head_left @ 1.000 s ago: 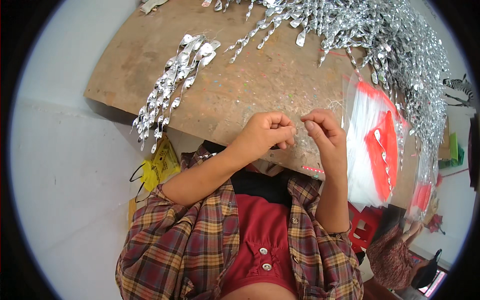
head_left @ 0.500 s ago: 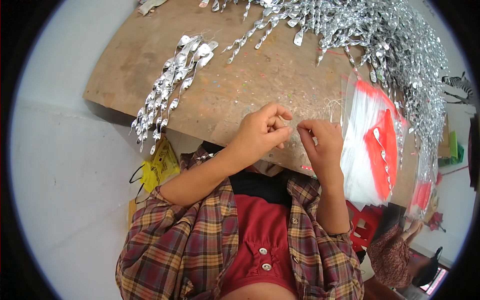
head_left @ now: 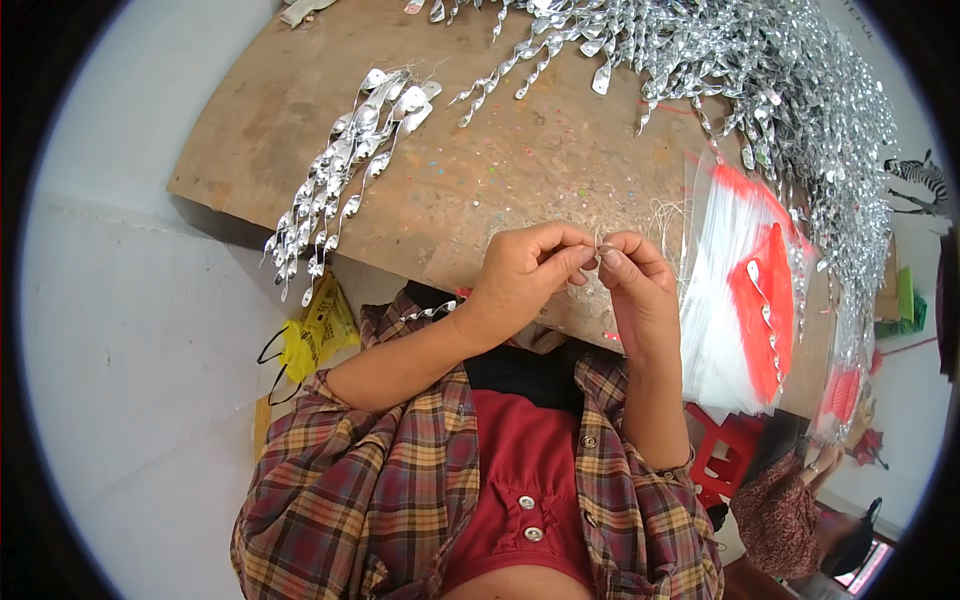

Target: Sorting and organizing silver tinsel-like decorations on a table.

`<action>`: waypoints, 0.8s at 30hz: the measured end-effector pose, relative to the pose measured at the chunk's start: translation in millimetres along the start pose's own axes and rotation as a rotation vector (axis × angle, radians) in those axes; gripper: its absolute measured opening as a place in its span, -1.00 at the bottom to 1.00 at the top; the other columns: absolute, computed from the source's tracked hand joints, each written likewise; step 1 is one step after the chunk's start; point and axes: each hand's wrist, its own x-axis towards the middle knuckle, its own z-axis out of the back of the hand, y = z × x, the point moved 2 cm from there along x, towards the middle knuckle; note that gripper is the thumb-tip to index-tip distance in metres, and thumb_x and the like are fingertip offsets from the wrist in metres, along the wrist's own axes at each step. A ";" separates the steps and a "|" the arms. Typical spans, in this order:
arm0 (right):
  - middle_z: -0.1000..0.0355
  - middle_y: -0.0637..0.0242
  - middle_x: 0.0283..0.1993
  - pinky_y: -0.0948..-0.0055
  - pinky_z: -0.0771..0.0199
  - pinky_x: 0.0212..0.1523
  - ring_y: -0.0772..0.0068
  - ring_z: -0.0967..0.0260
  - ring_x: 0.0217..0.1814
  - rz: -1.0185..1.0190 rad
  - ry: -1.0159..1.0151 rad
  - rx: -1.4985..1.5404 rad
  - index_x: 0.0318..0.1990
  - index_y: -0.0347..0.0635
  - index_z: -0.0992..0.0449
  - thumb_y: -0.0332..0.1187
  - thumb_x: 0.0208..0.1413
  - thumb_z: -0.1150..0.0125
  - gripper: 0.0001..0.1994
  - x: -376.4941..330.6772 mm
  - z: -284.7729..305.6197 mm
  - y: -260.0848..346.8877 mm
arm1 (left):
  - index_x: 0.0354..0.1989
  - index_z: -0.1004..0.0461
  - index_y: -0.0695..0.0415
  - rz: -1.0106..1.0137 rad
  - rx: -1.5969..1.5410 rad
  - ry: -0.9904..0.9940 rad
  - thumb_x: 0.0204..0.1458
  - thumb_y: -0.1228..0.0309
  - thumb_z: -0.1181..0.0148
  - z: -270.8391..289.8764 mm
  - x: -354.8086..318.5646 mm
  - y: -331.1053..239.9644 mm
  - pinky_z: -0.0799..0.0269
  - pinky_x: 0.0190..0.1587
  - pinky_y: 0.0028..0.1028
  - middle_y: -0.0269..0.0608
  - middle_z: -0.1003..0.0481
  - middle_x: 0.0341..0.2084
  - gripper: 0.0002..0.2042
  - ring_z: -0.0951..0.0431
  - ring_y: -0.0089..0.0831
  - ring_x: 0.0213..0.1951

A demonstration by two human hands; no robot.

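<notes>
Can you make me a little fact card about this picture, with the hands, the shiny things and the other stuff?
Left hand: fingertips pinched, close to the right hand's
Right hand: pinched too, at what looks like a fine thread
Table: brown
Silver bundle: twisted strips, ends hanging over the near edge
Silver heap: many twists, far right side
White-and-red plastic: right of the hands, one silver twist on it
Yellow bag: below the bundle

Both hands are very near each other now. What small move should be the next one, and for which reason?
Probably ease the right hand slightly away from the left hand: both are pinched close together, and what looks like a fine pale thread curves between them, so a gentle pull might straighten it.
</notes>
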 end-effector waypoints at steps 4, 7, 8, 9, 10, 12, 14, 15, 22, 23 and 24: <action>-0.32 0.47 -0.42 0.67 -0.12 -0.31 0.69 -0.14 -0.40 -0.002 -0.014 -0.001 -0.32 -0.25 -0.43 -0.42 0.02 -0.17 -0.89 1.8 -0.5 -3.9 | -0.21 -0.48 0.26 0.071 -0.105 0.042 0.10 0.41 -0.07 9.0 3.0 5.2 -0.31 -0.42 -0.69 -0.29 -0.52 -0.44 -0.81 -0.45 -0.68 -0.42; -0.33 0.49 -0.44 0.68 -0.11 -0.32 0.70 -0.13 -0.41 -0.005 -0.020 -0.023 -0.31 -0.24 -0.44 -0.41 0.02 -0.18 -0.88 2.8 -1.8 -5.4 | -0.21 -0.48 0.27 0.058 -0.104 0.060 0.09 0.40 -0.08 10.9 3.3 4.2 -0.31 -0.42 -0.68 -0.28 -0.52 -0.45 -0.80 -0.44 -0.67 -0.42; -0.33 0.49 -0.44 0.68 -0.11 -0.32 0.70 -0.13 -0.41 -0.006 -0.027 -0.032 -0.31 -0.23 -0.45 -0.41 0.02 -0.18 -0.88 3.0 -1.4 -5.9 | -0.21 -0.48 0.27 0.074 -0.117 0.063 0.09 0.39 -0.09 11.0 3.5 4.4 -0.31 -0.42 -0.67 -0.28 -0.52 -0.45 -0.80 -0.44 -0.67 -0.42; -0.34 0.50 -0.45 0.69 -0.12 -0.32 0.71 -0.14 -0.42 -0.008 -0.034 -0.041 -0.31 -0.23 -0.45 -0.41 0.01 -0.19 -0.88 3.1 -1.0 -6.1 | -0.21 -0.48 0.27 0.089 -0.130 0.066 0.09 0.39 -0.09 11.0 3.7 4.5 -0.31 -0.42 -0.67 -0.27 -0.52 -0.45 -0.79 -0.44 -0.67 -0.42; -0.34 0.50 -0.45 0.69 -0.12 -0.32 0.71 -0.14 -0.42 -0.007 -0.035 -0.041 -0.31 -0.23 -0.45 -0.41 0.01 -0.19 -0.88 3.0 -0.7 -5.8 | -0.21 -0.48 0.27 0.089 -0.130 0.066 0.09 0.39 -0.09 10.8 4.0 3.5 -0.31 -0.42 -0.67 -0.27 -0.52 -0.45 -0.79 -0.44 -0.67 -0.42; -0.34 0.49 -0.42 0.69 -0.13 -0.32 0.71 -0.14 -0.41 0.009 -0.034 -0.071 -0.30 -0.22 -0.45 -0.41 0.02 -0.19 -0.88 2.3 0.0 -4.8 | -0.21 -0.48 0.26 0.116 -0.075 0.063 0.09 0.37 -0.10 10.3 4.4 1.7 -0.31 -0.41 -0.67 -0.27 -0.52 -0.45 -0.79 -0.44 -0.68 -0.43; -0.35 0.48 -0.41 0.67 -0.15 -0.31 0.69 -0.16 -0.40 0.019 -0.043 -0.069 -0.30 -0.22 -0.44 -0.42 0.02 -0.19 -0.88 1.6 2.7 -4.3 | -0.21 -0.48 0.26 0.134 -0.094 0.074 0.09 0.37 -0.10 10.4 4.7 2.0 -0.31 -0.41 -0.67 -0.27 -0.52 -0.45 -0.79 -0.45 -0.68 -0.43; -0.36 0.46 -0.39 0.66 -0.17 -0.30 0.68 -0.18 -0.39 0.029 -0.052 -0.067 -0.29 -0.23 -0.44 -0.42 0.02 -0.19 -0.88 1.2 3.8 -3.8 | -0.21 -0.48 0.26 0.153 -0.112 0.084 0.08 0.36 -0.10 10.3 4.9 2.7 -0.32 -0.41 -0.68 -0.28 -0.52 -0.45 -0.78 -0.45 -0.68 -0.43; -0.38 0.38 -0.37 0.59 -0.26 -0.26 0.59 -0.25 -0.35 0.081 -0.013 -0.067 -0.27 -0.25 -0.42 -0.46 0.04 -0.17 -0.88 -0.7 2.3 1.6 | -0.22 -0.48 0.25 0.162 -0.120 0.090 0.08 0.35 -0.10 9.7 6.7 7.6 -0.31 -0.41 -0.69 -0.29 -0.52 -0.44 -0.79 -0.45 -0.69 -0.43; -0.38 0.39 -0.37 0.59 -0.26 -0.26 0.59 -0.25 -0.35 0.080 -0.011 -0.065 -0.28 -0.25 -0.42 -0.45 0.04 -0.17 -0.88 -0.8 2.3 1.8 | -0.21 -0.48 0.25 0.163 -0.114 0.090 0.08 0.35 -0.10 9.3 6.7 7.2 -0.31 -0.41 -0.69 -0.29 -0.52 -0.44 -0.78 -0.45 -0.69 -0.43; -0.38 0.39 -0.37 0.59 -0.27 -0.26 0.59 -0.25 -0.35 0.079 -0.009 -0.062 -0.28 -0.25 -0.41 -0.45 0.04 -0.17 -0.88 -0.8 2.1 1.9 | -0.21 -0.48 0.25 0.165 -0.108 0.089 0.08 0.35 -0.10 9.2 6.7 6.9 -0.31 -0.41 -0.69 -0.29 -0.52 -0.44 -0.78 -0.45 -0.69 -0.43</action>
